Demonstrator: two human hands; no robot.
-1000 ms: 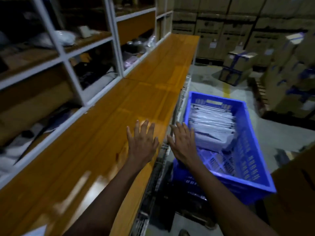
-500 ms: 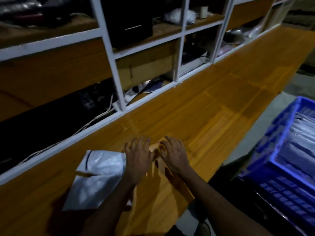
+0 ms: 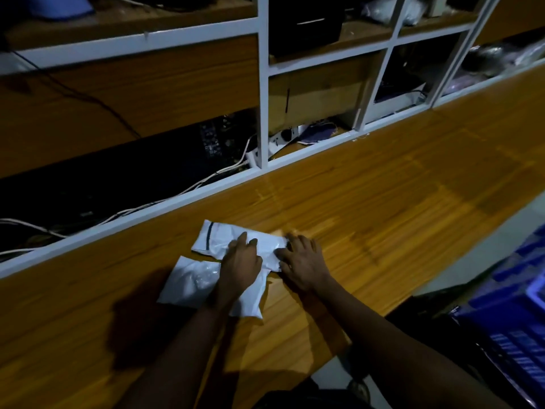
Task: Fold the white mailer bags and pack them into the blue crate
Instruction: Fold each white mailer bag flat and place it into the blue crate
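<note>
on the wooden worktop, head view: the left hand presses flat on the upper mailer bag, likely pinning it for folding, partly over a second mailer bag. the right hand curls its fingers at the upper bag's right edge; pinching or not, i cannot tell. the blue crate sits well apart, rightward.

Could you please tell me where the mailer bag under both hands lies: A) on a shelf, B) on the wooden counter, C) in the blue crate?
B: the left hand and right hand both touch the mailer bag, which lies on the wooden counter.
</note>
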